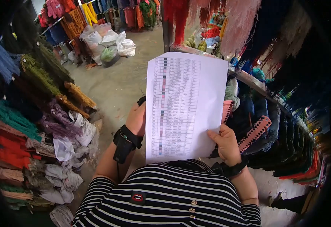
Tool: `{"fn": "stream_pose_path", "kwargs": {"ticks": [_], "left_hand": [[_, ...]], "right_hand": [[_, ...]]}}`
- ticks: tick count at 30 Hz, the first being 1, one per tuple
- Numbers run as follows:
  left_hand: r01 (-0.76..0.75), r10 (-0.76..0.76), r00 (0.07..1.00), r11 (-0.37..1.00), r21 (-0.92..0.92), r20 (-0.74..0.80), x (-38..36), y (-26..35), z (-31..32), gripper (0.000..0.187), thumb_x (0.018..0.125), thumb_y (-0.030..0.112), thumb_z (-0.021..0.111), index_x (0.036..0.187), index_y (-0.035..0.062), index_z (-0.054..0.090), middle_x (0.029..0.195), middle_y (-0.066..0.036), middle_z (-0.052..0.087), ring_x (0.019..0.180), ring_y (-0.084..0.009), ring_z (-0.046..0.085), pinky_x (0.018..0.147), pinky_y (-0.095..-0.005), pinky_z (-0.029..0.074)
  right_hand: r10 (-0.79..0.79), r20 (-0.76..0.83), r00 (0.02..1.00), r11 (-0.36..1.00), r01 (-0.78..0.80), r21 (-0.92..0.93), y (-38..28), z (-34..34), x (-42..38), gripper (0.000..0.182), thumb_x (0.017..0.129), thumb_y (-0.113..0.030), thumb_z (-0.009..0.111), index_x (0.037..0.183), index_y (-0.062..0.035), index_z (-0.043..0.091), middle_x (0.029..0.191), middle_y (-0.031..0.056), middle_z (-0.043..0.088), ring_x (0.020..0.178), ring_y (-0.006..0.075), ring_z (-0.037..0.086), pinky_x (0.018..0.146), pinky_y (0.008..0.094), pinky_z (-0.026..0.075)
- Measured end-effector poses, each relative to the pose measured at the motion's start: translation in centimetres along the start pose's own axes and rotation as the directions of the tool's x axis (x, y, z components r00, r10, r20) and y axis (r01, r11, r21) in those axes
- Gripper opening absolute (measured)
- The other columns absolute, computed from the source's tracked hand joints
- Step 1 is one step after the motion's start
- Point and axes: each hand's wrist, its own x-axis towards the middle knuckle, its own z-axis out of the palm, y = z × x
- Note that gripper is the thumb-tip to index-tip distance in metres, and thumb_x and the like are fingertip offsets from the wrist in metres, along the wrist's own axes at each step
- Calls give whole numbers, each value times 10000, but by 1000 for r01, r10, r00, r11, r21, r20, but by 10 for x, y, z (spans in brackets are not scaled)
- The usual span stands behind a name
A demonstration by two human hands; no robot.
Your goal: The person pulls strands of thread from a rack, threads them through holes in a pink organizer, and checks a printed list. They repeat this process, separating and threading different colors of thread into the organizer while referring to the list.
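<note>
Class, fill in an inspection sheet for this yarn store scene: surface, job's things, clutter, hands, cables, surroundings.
Surface: bare concrete floor.
Job's things: printed sheet with a column of colour swatches and numbers, held upright; pink perforated card behind it.
Clutter: white plastic bags on the floor; crumpled bags among the yarn.
Hands: left hand grips the sheet's left edge; right hand grips its lower right; both wear black wrist straps.
Cables: nothing seen.
Surroundings: yarn hanks on both sides, more hanging overhead.

Many yarn bundles (40,81) in different colours lie stacked at the left side. White plastic bags (105,39) stand on the concrete floor (123,87) further back.
</note>
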Motion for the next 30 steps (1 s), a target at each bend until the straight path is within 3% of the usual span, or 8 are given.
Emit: {"fn": "stream_pose_path", "kwargs": {"ticks": [3,6,9,15,18,23,30], "left_hand": [[128,-132,991,883,-452,22,5,3,11,428,1001,321,448,1236,-24,544,1122,-102,634,971,-167,615,836,-293,491],[85,-75,996,923,-374,41,6,8,15,498,1004,384,421,1262,-31,517,1172,-114,614,1028,-175,597,860,-307,480],[8,-6,1000,970,-245,10,10,2,9,453,984,340,497,1247,-27,534,1144,-104,630,1001,-160,606,856,-304,477],[0,-5,995,999,-52,-98,12,12,20,273,912,178,638,1100,-20,637,1013,-43,676,923,-112,604,821,-281,472],[-61,61,993,998,7,-103,15,9,17,256,919,191,631,1063,-18,655,990,-39,678,905,-100,593,796,-270,469],[-45,51,993,997,59,-108,21,7,11,253,919,191,632,1059,-18,655,971,-32,675,871,-84,582,780,-260,463],[-29,31,994,999,23,-102,36,3,1,231,915,188,638,1016,-19,661,923,-15,668,844,-68,576,748,-254,463]], "right_hand": [[-11,-18,1000,999,11,-30,0,0,2,154,888,-47,642,1007,50,628,919,79,678,779,103,620,717,235,506],[-24,-32,999,1000,24,-6,-2,2,3,148,890,-40,635,1006,52,631,917,86,682,779,109,627,720,236,510],[-22,-45,999,1000,22,1,-3,4,4,144,892,-35,630,1007,51,634,915,89,685,775,113,632,719,237,513],[-8,-63,998,1000,7,-17,-2,4,6,154,891,-32,630,1020,53,632,918,89,687,774,114,634,718,239,515],[3,-56,998,1000,-3,-3,1,4,7,166,896,-34,625,1034,58,624,931,91,687,789,115,636,734,239,512],[35,-32,999,999,-34,33,6,2,9,243,916,-84,614,1101,71,586,973,93,678,835,117,629,786,242,497],[118,-9,993,990,-119,-81,12,4,10,281,941,-139,589,1123,74,579,964,76,670,838,110,606,773,244,485]]}}
